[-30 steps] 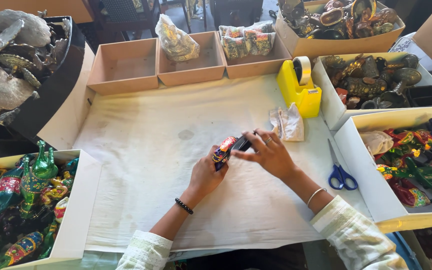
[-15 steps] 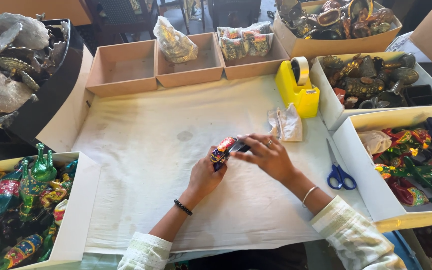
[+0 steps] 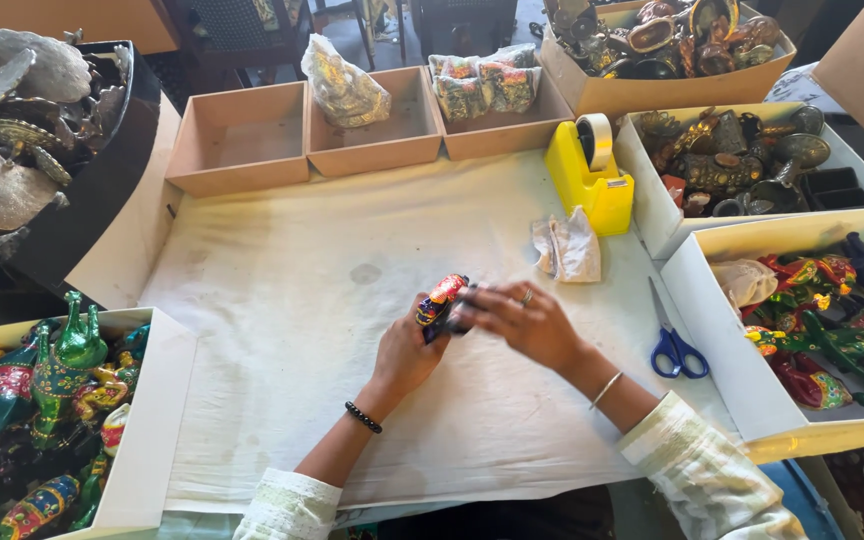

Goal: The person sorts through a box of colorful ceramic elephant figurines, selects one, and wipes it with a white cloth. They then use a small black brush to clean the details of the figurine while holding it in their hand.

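Above the middle of the white cloth [image 3: 282, 330], the left hand [image 3: 407, 350] and right hand [image 3: 524, 325] both grip a small painted figurine [image 3: 442, 303], with blue-handled scissors [image 3: 674, 345] and a yellow tape dispenser [image 3: 592, 170] lying nearby to the right.

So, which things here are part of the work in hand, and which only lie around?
In hand:
- left hand and right hand, both on the small painted red and dark figurine

Lying about:
- blue-handled scissors
- yellow tape dispenser
- crumpled clear plastic wrap
- empty brown cardboard tray
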